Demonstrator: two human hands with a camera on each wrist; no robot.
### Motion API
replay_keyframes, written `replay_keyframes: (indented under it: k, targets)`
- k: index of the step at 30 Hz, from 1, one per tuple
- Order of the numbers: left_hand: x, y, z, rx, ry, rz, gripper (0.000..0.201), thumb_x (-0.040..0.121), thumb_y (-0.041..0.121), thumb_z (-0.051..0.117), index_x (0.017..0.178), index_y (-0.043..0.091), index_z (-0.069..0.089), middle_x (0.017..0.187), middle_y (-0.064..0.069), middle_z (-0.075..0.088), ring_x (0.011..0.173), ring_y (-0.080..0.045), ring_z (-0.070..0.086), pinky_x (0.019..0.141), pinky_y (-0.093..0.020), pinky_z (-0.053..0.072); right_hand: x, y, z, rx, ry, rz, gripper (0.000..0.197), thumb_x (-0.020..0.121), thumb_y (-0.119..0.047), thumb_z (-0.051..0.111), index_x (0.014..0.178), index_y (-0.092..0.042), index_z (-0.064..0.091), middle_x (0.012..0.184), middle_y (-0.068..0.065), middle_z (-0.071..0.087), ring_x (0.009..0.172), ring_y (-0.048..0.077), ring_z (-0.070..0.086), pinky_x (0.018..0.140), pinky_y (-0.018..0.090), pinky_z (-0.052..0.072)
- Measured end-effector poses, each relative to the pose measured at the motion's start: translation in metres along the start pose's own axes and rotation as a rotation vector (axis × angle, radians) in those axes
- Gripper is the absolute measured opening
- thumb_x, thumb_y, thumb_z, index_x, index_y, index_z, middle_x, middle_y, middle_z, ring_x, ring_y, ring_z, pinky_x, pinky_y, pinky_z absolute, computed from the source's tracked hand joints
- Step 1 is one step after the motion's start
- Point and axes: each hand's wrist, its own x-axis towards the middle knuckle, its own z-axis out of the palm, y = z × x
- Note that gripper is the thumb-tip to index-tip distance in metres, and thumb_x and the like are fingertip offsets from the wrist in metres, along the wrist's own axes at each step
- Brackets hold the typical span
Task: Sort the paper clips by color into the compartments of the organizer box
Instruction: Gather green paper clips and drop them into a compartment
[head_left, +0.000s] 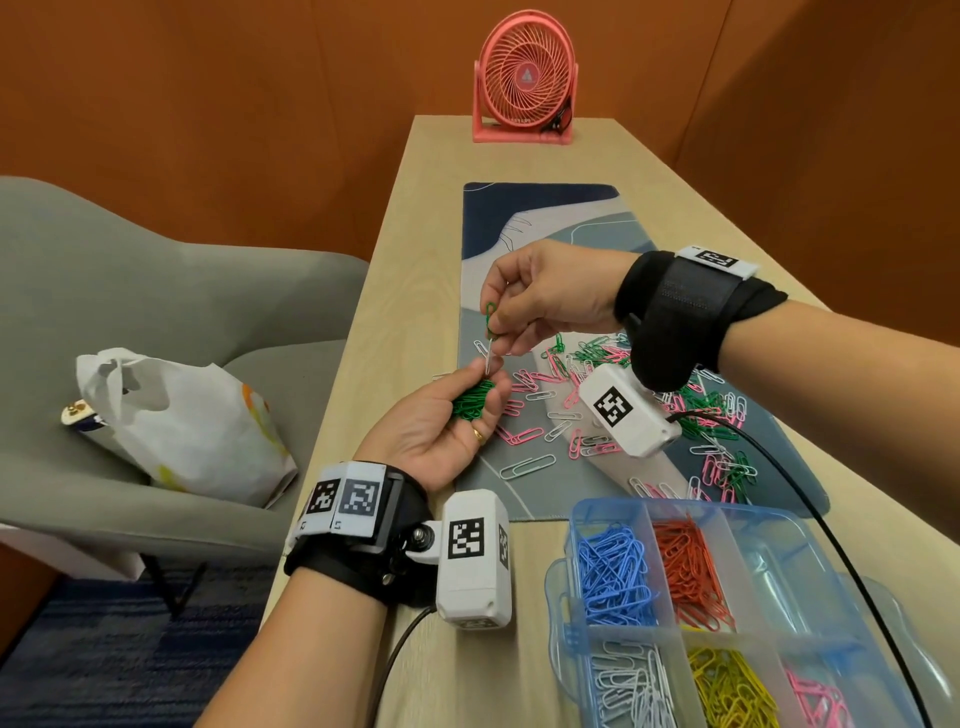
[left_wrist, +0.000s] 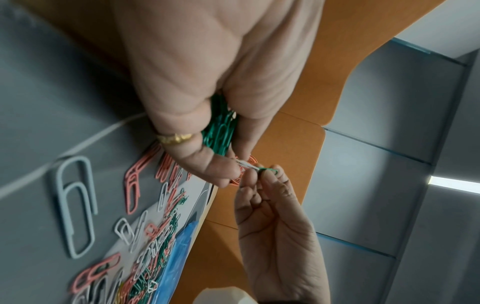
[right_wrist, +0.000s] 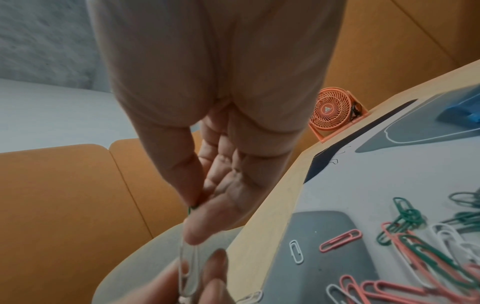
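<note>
Box (head_left: 571, 525) nearest, green bay unfilled. Left hand (head_left: 447, 421) cupping green clips (head_left: 472, 399), pinching white clip (head_left: 489, 358); right hand (head_left: 540, 301) pinching linked green clip (head_left: 490, 318). Risk: jerking apart spills cupped bundle onto tabletop (head_left: 415, 249).

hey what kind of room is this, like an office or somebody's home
Probably a small office booth or meeting nook, though I can't be sure: a narrow wooden table set between orange panelled walls, a grey upholstered chair beside it, and a desk mat on top.

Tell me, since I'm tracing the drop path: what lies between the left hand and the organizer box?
In the head view, between the left hand and the organizer box lie the desk mat with one white paper clip, then bare table.
</note>
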Motion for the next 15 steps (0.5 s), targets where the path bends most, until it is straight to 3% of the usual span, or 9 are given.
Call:
replay_keyframes:
  k: [10,15]
  targets:
    - [0.0010,0.0003,-0.0011,-0.021,0.031,0.009,0.020,0.093,0.009,0.054,0.075,0.000,0.056,0.066,-0.012,0.060,0.055,-0.019,0.063,0.045,-0.018,0.051,-0.0019,-0.0007,0.0022,-0.009,0.049,-0.009,0.019,0.085,0.011,0.058,0.080,-0.007,0.054,0.066,0.010,0.067,0.066,0.019,0.069,0.062,0.027,0.057]
    - [0.0029,0.0004,-0.0016,-0.019,0.062,0.031,0.020,0.094,0.009,0.054,0.075,0.000,0.055,0.067,-0.012,0.059,0.054,-0.018,0.062,0.044,-0.017,0.050,-0.0032,-0.0004,0.0017,-0.134,0.048,-0.028,0.018,0.081,0.009,0.064,0.076,-0.008,0.058,0.072,0.011,0.068,0.067,0.018,0.069,0.063,0.028,0.057]
